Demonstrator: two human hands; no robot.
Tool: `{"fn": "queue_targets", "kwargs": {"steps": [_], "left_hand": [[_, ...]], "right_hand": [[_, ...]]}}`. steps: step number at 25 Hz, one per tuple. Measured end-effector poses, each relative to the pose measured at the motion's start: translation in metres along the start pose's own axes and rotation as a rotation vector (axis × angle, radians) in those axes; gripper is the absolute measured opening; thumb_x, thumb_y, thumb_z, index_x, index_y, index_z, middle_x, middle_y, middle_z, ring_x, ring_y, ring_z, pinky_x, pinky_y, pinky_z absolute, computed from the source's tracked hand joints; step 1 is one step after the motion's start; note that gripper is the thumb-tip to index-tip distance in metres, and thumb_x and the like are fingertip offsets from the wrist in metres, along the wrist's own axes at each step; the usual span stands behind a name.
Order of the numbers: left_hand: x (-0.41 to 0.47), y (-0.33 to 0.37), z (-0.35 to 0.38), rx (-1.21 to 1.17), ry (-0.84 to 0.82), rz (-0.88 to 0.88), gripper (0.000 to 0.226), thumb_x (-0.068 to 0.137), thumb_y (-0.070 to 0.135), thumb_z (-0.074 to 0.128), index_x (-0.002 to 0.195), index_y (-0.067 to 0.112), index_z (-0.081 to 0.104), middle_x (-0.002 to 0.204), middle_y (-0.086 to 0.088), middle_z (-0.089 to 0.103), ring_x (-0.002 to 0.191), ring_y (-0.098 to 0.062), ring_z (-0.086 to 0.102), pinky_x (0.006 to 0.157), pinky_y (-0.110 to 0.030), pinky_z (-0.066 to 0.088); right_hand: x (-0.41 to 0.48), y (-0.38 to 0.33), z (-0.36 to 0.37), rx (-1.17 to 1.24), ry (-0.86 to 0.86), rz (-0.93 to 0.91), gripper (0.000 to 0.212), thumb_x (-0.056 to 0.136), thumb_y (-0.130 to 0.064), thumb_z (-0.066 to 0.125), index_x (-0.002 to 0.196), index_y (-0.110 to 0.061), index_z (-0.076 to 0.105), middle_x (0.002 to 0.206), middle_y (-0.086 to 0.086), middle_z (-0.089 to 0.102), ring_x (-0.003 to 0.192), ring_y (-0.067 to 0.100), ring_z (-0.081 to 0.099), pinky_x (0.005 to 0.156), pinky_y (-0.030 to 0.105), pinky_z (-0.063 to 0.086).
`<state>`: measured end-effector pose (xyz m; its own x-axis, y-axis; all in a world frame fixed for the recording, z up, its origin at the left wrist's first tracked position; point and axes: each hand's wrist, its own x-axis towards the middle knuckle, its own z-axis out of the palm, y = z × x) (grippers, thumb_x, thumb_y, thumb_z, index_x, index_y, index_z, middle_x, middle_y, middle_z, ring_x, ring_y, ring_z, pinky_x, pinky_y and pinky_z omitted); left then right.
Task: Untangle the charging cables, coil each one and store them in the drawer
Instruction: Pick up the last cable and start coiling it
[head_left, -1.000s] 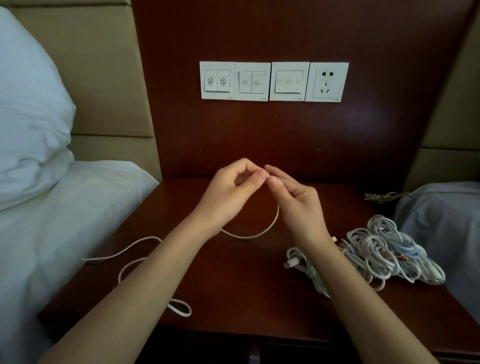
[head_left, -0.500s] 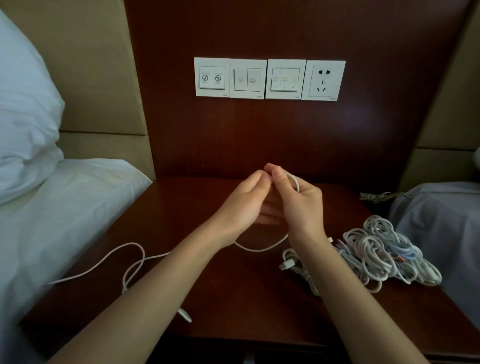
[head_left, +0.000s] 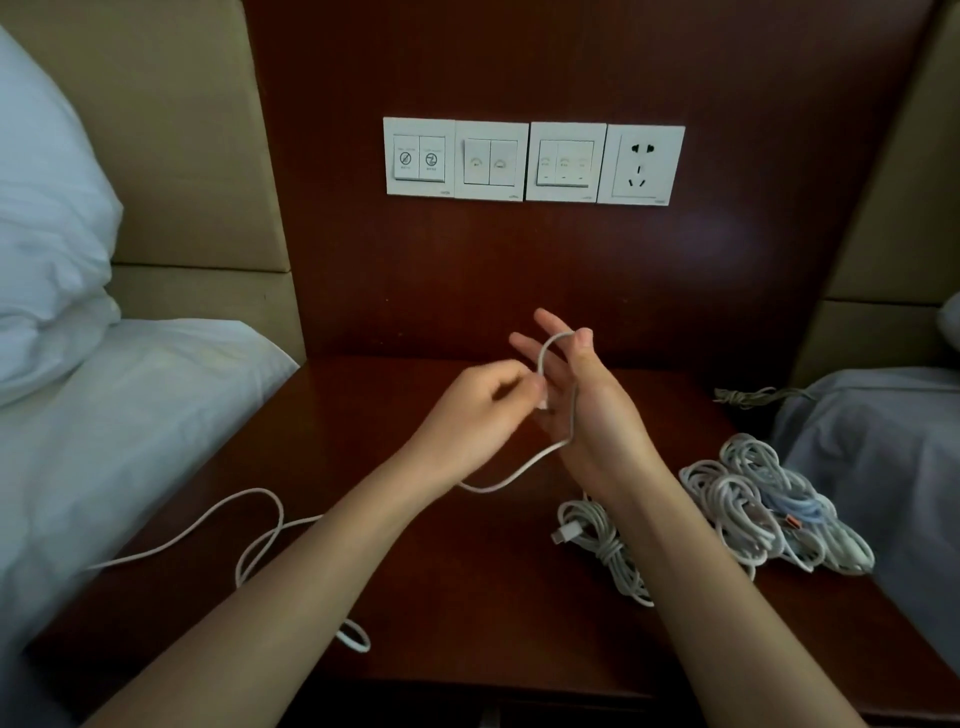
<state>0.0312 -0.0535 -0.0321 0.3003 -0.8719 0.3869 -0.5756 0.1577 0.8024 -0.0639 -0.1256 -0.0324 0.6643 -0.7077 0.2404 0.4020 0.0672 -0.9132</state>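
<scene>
A long white charging cable (head_left: 519, 470) runs from both hands across the dark wooden nightstand (head_left: 467, 597). My left hand (head_left: 480, 410) pinches one end of it between thumb and fingers. My right hand (head_left: 587, 405) stands upright with fingers spread, and the cable loops over the thumb and fingers. The slack (head_left: 249, 540) trails left in loose loops toward the bed. A pile of tangled white cables (head_left: 748, 504) lies at the right of the nightstand, beside my right forearm. The drawer is not in view.
A white bed sheet (head_left: 119, 441) and pillow (head_left: 47, 234) border the nightstand on the left, grey bedding (head_left: 883, 457) on the right. Wall switches and a socket (head_left: 641, 163) sit on the wooden panel behind. A dark cord (head_left: 743, 397) lies at the back right.
My right hand has opened and turned upright, and the cable now loops over its fingers. My left hand has dropped slightly, still pinching the end. The slack on the left has shifted.
</scene>
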Motion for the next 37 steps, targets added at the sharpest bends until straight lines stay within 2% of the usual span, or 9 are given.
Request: {"fn": "queue_targets", "kwargs": {"steps": [3,5,11,16,19,23,29,33,37], "left_hand": [[-0.005,0.009,0.009,0.021,-0.094,-0.075,0.026,0.098,0.022,0.045,0.090,0.003,0.062,0.088,-0.013,0.066,0.075,-0.018,0.066,0.071,-0.042,0.056],[-0.007,0.017,0.011,-0.057,-0.163,-0.202,0.025,0.100,0.025,0.041,0.099,0.007,0.058,0.092,-0.007,0.063,0.061,-0.013,0.066,0.051,-0.030,0.055],[-0.009,0.034,-0.014,0.246,-0.463,-0.168,0.020,0.096,0.032,0.049,0.099,0.015,0.059,0.074,0.001,0.069,0.047,-0.003,0.047,0.047,-0.018,0.036],[-0.002,0.023,-0.025,0.376,-0.153,0.165,0.007,0.090,0.022,0.059,0.087,0.024,0.065,0.064,0.009,0.063,0.059,0.002,0.056,0.056,-0.011,0.039],[-0.001,0.012,-0.026,0.027,-0.173,0.098,0.010,0.087,0.014,0.064,0.095,0.020,0.063,0.083,0.008,0.066,0.079,0.001,0.063,0.072,-0.013,0.048],[-0.003,0.009,-0.026,-0.233,-0.188,-0.009,0.022,0.089,0.018,0.061,0.111,0.021,0.058,0.095,0.005,0.052,0.064,0.002,0.056,0.046,-0.010,0.034],[-0.003,0.009,-0.026,-0.062,-0.216,-0.024,0.015,0.087,0.014,0.064,0.102,0.009,0.063,0.075,0.008,0.065,0.060,0.001,0.060,0.050,-0.006,0.039],[0.000,0.007,-0.026,-0.052,-0.159,0.044,0.008,0.080,0.011,0.071,0.084,0.005,0.068,0.067,0.005,0.066,0.058,-0.005,0.061,0.054,-0.013,0.045],[-0.001,0.010,-0.029,-0.027,-0.144,0.048,0.014,0.082,0.019,0.066,0.086,0.007,0.073,0.065,0.010,0.067,0.050,0.007,0.057,0.049,-0.004,0.038]], "right_hand": [[0.000,-0.001,-0.002,0.115,0.073,0.048,0.038,0.102,-0.035,0.027,0.092,-0.017,0.060,0.081,-0.002,0.071,0.088,0.015,0.067,0.078,0.029,0.052],[0.000,0.000,-0.004,0.149,0.100,0.075,0.039,0.102,-0.036,0.027,0.085,-0.015,0.055,0.062,-0.003,0.059,0.071,0.015,0.063,0.073,0.030,0.050],[0.001,-0.001,-0.015,0.176,0.167,0.071,0.034,0.103,-0.034,0.027,0.100,-0.016,0.056,0.062,-0.004,0.042,0.055,0.007,0.049,0.057,0.022,0.047],[0.000,0.002,-0.014,0.101,0.037,0.218,0.030,0.101,-0.020,0.033,0.113,-0.010,0.059,0.070,-0.001,0.042,0.043,0.001,0.036,0.037,0.013,0.028],[-0.005,0.001,-0.007,0.104,-0.042,0.320,0.019,0.101,-0.019,0.037,0.100,-0.012,0.055,0.062,-0.005,0.044,0.041,0.001,0.033,0.035,0.012,0.022],[-0.008,-0.001,-0.004,0.013,-0.163,0.312,0.038,0.102,-0.036,0.027,0.104,-0.011,0.056,0.056,-0.005,0.045,0.039,0.001,0.026,0.034,0.012,0.017],[-0.012,-0.002,-0.001,0.053,-0.311,0.414,0.069,0.088,-0.064,0.020,0.102,-0.011,0.061,0.060,-0.001,0.044,0.045,0.003,0.032,0.040,0.015,0.021],[-0.018,-0.004,-0.005,0.010,-0.420,0.386,0.031,0.085,-0.036,0.057,0.097,-0.008,0.056,0.066,-0.003,0.051,0.050,0.001,0.038,0.043,0.011,0.032],[-0.016,-0.004,-0.004,0.153,-0.449,0.447,0.016,0.082,-0.007,0.050,0.082,-0.007,0.065,0.065,0.002,0.055,0.040,0.000,0.035,0.034,0.008,0.029]]}}
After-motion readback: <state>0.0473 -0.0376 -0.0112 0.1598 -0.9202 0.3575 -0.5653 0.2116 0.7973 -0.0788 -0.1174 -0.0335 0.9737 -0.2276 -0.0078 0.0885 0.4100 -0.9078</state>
